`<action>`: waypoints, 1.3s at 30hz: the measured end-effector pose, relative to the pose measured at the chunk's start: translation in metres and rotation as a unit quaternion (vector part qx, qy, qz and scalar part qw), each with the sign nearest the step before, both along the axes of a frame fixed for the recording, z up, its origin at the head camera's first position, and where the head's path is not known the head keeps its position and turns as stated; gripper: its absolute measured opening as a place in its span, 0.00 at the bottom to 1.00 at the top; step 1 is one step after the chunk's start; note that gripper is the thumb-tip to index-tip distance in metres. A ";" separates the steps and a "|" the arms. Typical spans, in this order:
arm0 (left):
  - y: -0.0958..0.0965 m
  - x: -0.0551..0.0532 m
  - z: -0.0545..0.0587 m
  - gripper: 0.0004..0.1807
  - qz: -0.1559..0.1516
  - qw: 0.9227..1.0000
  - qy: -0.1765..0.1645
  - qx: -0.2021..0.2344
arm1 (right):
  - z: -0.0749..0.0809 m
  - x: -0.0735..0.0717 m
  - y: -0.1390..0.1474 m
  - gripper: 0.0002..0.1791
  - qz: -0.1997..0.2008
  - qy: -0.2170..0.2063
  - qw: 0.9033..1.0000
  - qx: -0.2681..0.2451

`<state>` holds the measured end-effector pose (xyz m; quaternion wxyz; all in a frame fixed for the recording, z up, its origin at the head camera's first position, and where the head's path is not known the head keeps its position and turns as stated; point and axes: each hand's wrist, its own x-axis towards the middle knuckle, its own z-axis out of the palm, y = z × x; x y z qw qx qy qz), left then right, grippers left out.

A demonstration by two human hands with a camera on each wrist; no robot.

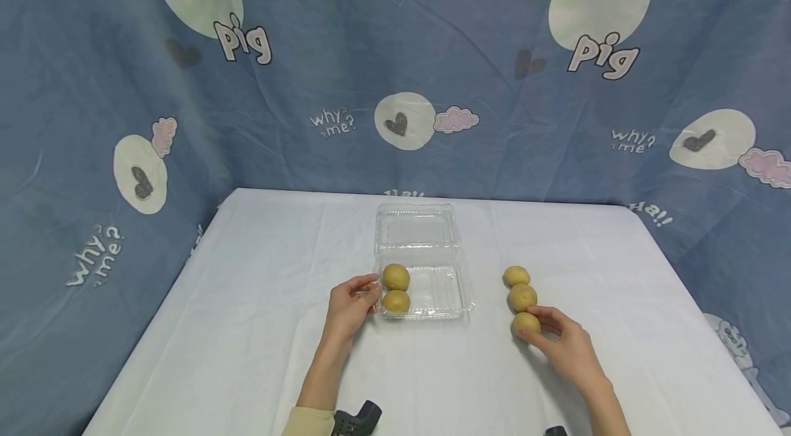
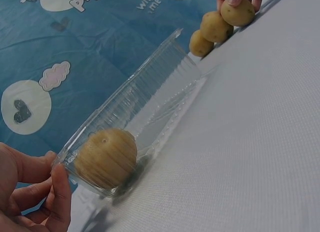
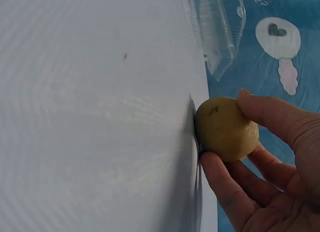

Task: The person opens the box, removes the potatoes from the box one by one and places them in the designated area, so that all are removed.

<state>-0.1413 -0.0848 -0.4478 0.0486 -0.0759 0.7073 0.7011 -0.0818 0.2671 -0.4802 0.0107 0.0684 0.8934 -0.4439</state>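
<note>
A clear plastic clamshell box [image 1: 436,290] lies on the table with its lid laid back away from me. Two potatoes [image 1: 395,277] sit one behind the other along its left side. My left hand [image 1: 350,310] pinches the box's left rim between thumb and fingers, as the left wrist view shows closely. To the right of the box, three potatoes stand in a row. My right hand [image 1: 564,345] holds the nearest one [image 3: 227,128] between thumb and fingertips, low at the tabletop. The middle potato [image 1: 522,297] and the far potato [image 1: 516,276] lie just behind it.
A white cloth [image 1: 278,271] covers the table. Behind it and at both sides hangs a blue printed curtain [image 1: 321,65]. A dark strap device [image 1: 358,418] is on the left wrist.
</note>
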 end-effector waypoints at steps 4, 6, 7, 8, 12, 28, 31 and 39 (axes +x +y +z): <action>0.000 0.000 0.000 0.16 0.002 1.000 -0.006 -0.002 | 0.001 0.001 0.002 0.33 -0.005 -0.004 1.000 0.001; 0.000 0.000 0.000 0.16 0.005 1.000 -0.011 -0.005 | 0.002 0.002 0.003 0.33 -0.006 -0.005 1.000 -0.001; 0.000 -0.002 -0.003 0.16 0.007 1.000 -0.013 -0.006 | 0.002 0.002 0.004 0.33 -0.007 -0.005 1.000 -0.002; -0.001 -0.005 -0.009 0.16 0.008 1.000 -0.013 -0.006 | 0.002 0.002 0.005 0.32 -0.007 -0.003 1.000 -0.001; -0.002 -0.013 -0.032 0.16 0.016 1.000 -0.013 -0.005 | 0.003 0.004 0.007 0.32 -0.009 0.001 1.000 -0.001; -0.001 -0.017 -0.037 0.17 0.016 1.000 -0.008 -0.003 | 0.004 0.012 0.021 0.31 -0.036 -0.009 0.999 -0.001; -0.001 -0.018 -0.037 0.16 0.019 1.000 -0.008 -0.005 | 0.004 0.014 0.022 0.29 -0.040 -0.012 0.999 0.003; -0.001 -0.017 -0.039 0.15 0.026 1.000 -0.014 -0.009 | 0.006 0.020 0.018 0.23 -0.059 -0.054 0.997 -0.020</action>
